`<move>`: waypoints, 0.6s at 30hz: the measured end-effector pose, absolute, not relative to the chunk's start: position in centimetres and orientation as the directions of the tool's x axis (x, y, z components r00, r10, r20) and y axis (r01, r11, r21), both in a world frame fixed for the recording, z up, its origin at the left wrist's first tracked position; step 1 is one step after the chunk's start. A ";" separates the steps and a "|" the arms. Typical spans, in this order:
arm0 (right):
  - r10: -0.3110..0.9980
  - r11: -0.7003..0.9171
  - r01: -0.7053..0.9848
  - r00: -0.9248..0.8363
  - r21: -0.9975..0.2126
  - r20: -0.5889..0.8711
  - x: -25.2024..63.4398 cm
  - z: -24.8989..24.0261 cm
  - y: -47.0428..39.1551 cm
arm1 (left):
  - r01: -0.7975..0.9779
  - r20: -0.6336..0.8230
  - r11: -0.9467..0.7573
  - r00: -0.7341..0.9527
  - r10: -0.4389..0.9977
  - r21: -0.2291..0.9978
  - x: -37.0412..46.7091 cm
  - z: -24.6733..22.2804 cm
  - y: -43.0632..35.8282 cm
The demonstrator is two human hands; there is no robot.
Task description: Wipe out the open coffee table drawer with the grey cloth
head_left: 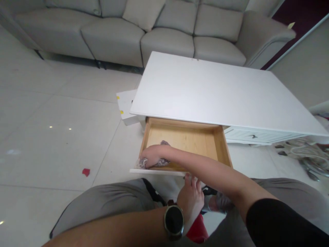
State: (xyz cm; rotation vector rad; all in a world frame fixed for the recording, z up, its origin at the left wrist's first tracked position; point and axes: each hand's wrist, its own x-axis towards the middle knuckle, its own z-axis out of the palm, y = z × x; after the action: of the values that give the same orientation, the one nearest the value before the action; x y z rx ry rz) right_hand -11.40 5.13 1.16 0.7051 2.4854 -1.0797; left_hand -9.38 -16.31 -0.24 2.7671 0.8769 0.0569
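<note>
A patterned grey-and-white cloth (161, 162) is bunched under my right hand (153, 155), which is closed on it at the left front corner of a pulled-out wooden drawer (190, 139). My right forearm reaches across the drawer's front edge. My left hand (190, 196), with a round watch (174, 220) on its wrist, is at the outside of the drawer's white front panel (159, 172). Its fingers are curled at the middle of the panel, around the handle, which is mostly hidden behind them.
The drawer belongs to a white coffee table (218, 91), which has another drawer front with a dark handle (254, 136). A white box (128, 106) stands at its left. Behind is a grey sofa (167, 41). A red scrap (86, 172) lies on the tiles; cables (305, 154) lie at right.
</note>
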 end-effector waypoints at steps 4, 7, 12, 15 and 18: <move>0.310 0.579 0.570 -0.815 -0.582 -0.490 -10.6 2.0 4.4 | 0.518 -0.029 -0.830 0.851 0.524 0.205 -9.5 0.2 -16.2; 0.319 0.534 0.616 -0.781 -0.579 -0.537 -7.9 2.6 3.5 | 0.446 0.031 -0.882 0.890 0.455 0.151 -9.9 0.4 -16.0; 0.322 0.490 0.707 -0.691 -0.510 -0.648 -1.3 2.9 1.9 | 0.432 0.076 -0.897 0.895 0.439 0.098 -10.0 0.6 -16.0; 0.311 0.449 0.757 -0.630 -0.475 -0.711 3.5 3.2 0.9 | 0.434 0.072 -0.896 0.895 0.441 0.099 -10.0 0.6 -16.2; 0.245 0.365 0.820 -0.541 -0.440 -0.805 8.0 3.6 -0.2 | 0.442 0.038 -0.892 0.894 0.446 0.092 -10.1 0.9 -16.3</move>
State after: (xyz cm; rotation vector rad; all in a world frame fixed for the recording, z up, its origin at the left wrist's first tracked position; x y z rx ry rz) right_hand 8.02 -0.16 3.56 0.9191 1.9884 -1.1549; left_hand -10.11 -16.32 0.87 2.9782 0.6995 0.0894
